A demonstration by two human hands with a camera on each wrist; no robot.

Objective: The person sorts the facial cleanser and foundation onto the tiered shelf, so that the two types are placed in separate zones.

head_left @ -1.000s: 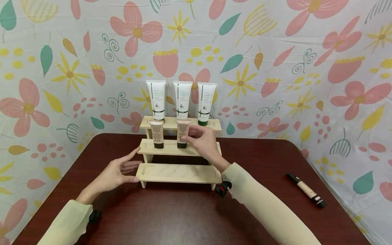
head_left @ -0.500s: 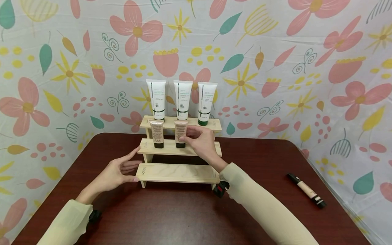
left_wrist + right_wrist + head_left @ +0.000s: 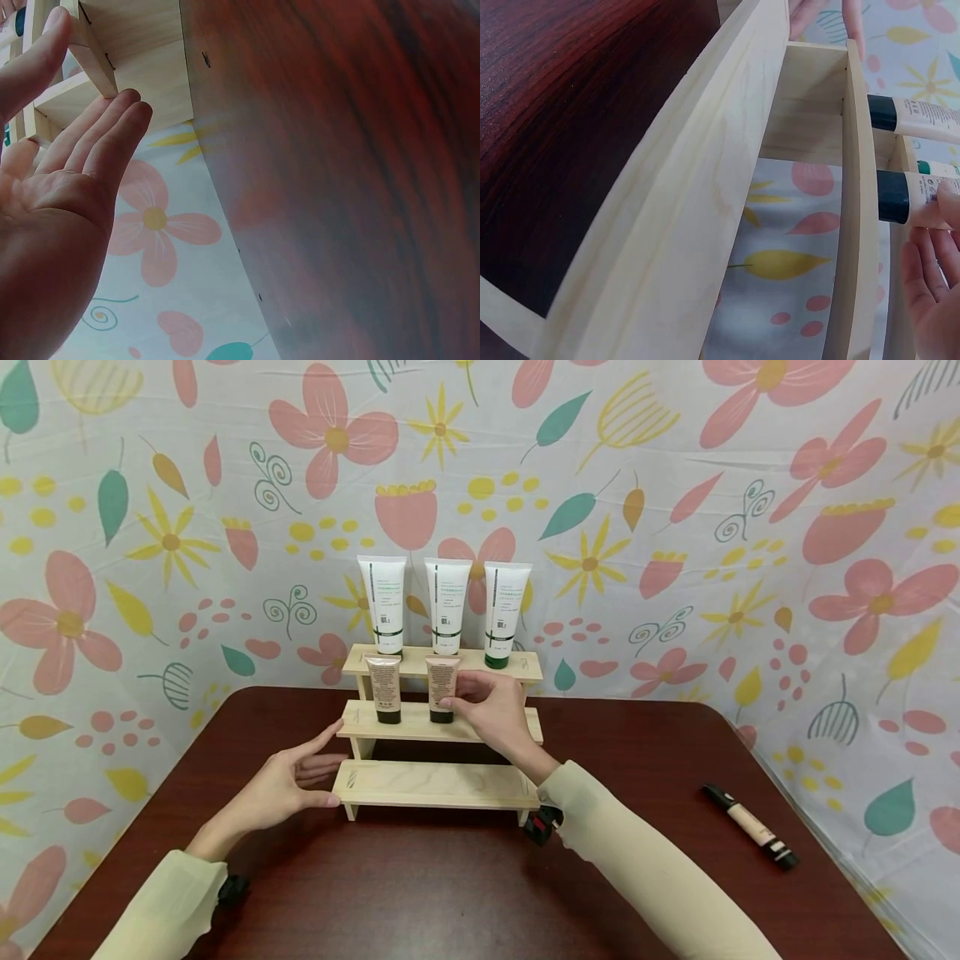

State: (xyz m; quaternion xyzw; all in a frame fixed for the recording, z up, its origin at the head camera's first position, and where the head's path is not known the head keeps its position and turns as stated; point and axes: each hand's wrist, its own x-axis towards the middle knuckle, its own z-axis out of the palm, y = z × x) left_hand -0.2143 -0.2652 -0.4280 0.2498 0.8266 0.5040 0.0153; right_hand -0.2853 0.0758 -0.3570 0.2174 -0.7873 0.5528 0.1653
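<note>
A three-tier wooden stand (image 3: 442, 783) stands on the table. My right hand (image 3: 497, 708) pinches a small beige squeeze tube (image 3: 443, 678) with a black cap, thumb in front and fingers behind. It is upright, cap down, over the middle tier; the right wrist view shows its black cap (image 3: 892, 196) right at the shelf. To its left a matching beige tube (image 3: 386, 687) stands on the same tier. My left hand (image 3: 273, 783) lies against the stand's left side with fingers extended; in the left wrist view its fingertips (image 3: 139, 111) reach the wooden side panel.
Three white squeeze tubes (image 3: 448, 602) with green print line the top tier. A pen-shaped beige-and-black tube (image 3: 752, 827) lies on the dark red table (image 3: 450, 893) at the right. A flower-patterned cloth (image 3: 637, 527) hangs close behind the stand.
My right hand has shifted the pinched beige tube slightly left along the middle tier, closer to the other beige tube. My left hand stays where it was.
</note>
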